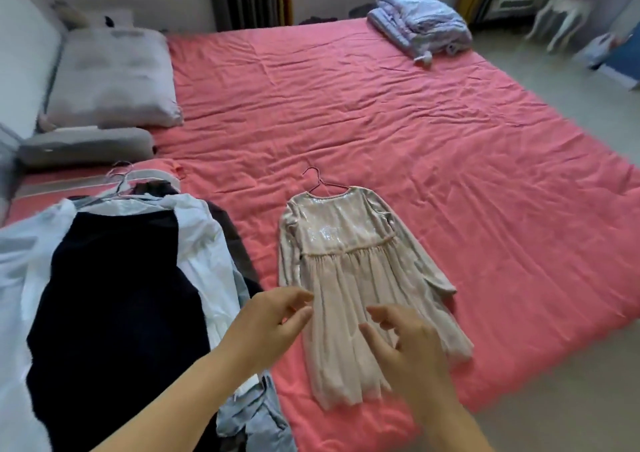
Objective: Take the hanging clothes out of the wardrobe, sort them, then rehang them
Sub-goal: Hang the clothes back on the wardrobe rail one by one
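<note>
Both hands, left [273,323] and right [408,340], loosely open, empty, above beige dress [346,261].

A pale beige dress [349,271] with a sequinned bodice and gathered tulle skirt lies flat at lower centre, sleeves spread, on a pink wire hanger [320,183]. At lower left sits a heap of clothes [114,295], white, navy and grey-blue, hangers still in.

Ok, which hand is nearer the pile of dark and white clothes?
Left. The left hand hovers at the edge of the pile, beside the beige dress. The right hand is over the dress skirt, farther off.
</note>
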Demonstrator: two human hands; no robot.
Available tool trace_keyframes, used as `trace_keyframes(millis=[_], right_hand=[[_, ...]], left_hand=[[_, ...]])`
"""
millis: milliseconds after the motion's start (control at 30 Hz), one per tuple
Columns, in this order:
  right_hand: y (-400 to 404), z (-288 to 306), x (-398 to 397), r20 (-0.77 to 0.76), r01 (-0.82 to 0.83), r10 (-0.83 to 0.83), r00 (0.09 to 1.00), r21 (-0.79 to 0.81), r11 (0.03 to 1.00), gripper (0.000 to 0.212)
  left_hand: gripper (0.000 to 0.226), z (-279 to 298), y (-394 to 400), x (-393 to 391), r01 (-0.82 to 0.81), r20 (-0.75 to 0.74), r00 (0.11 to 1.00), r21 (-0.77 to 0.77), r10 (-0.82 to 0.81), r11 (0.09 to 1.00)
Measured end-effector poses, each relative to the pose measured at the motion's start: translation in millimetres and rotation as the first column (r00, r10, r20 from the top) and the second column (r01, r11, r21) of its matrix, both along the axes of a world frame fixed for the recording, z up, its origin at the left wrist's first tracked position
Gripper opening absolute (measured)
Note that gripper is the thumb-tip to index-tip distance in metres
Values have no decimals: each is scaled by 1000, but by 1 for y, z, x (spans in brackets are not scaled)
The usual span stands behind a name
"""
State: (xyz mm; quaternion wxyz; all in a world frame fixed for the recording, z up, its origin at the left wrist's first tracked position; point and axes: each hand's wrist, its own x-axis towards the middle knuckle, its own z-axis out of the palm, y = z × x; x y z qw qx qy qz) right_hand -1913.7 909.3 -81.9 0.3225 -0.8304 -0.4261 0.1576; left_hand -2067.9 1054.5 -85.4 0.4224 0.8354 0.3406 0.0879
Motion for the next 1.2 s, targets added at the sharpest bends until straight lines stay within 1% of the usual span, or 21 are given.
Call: trace_keyframes(millis=[100, 200, 333, 400, 567, 633, 700, 767, 800, 867, 933, 967, 1000, 1067, 1100, 1200], right_hand=[[39, -32, 59, -84, -99, 95, 992, -36, 994, 19], [78, -70, 118, -144, -158, 145, 979, -88, 983, 18], [134, -130, 190, -205, -218, 181, 962, -174, 960, 21], [167, -156, 224, -212, -233, 191, 959, -198, 952, 20], [254, -222, 289, -212, -249, 199, 957, -243, 937, 31], [289, -248, 306, -178, -282, 240, 954, -269, 921, 36], [323, -268, 320, -119, -281, 256, 959, -304, 911, 41], [356, -288, 333, -14, -261, 271, 962, -325, 909, 49], [371, -299, 339, 35, -264, 294, 955, -348, 899, 57], [394, -313, 348, 73, -298, 368, 927, -453, 840, 75], [407, -327, 353, 61, -338, 453, 890, -578, 743, 88], [412, -332, 354, 66, -347, 477, 876, -600, 721, 92], [414, -336, 355, 96, -343, 492, 866, -602, 721, 93], [415, -340, 355, 175, -319, 501, 847, -587, 744, 89], [414, -341, 354, 191, -314, 502, 843, -583, 749, 82], [406, -333, 348, 188, -311, 472, 861, -539, 783, 44]], left_hand=[[21, -30, 23, 45, -92, -54, 994, -39, 90, 995], [20, -59, 45, 93, -239, -111, 967, -85, 229, 967], [20, -106, 86, 161, -401, -163, 911, -141, 378, 905], [20, -131, 112, 190, -474, -189, 876, -163, 445, 865], [21, -185, 168, 239, -557, -265, 820, -164, 507, 814], [21, -204, 183, 249, -569, -294, 807, -156, 511, 808], [22, -217, 193, 252, -569, -325, 800, -141, 505, 810], [22, -232, 202, 251, -572, -341, 791, -117, 508, 812], [22, -239, 205, 251, -576, -344, 786, -105, 514, 810], [21, -247, 209, 248, -570, -343, 787, -85, 513, 817], [19, -254, 211, 245, -549, -342, 797, -63, 498, 834], [19, -256, 213, 244, -539, -339, 802, -54, 492, 841], [19, -257, 214, 243, -530, -337, 806, -47, 487, 846], [19, -257, 215, 240, -520, -323, 813, -29, 484, 854], [19, -256, 215, 240, -513, -317, 818, -23, 480, 858], [19, -248, 214, 237, -480, -308, 836, -6, 455, 878]])
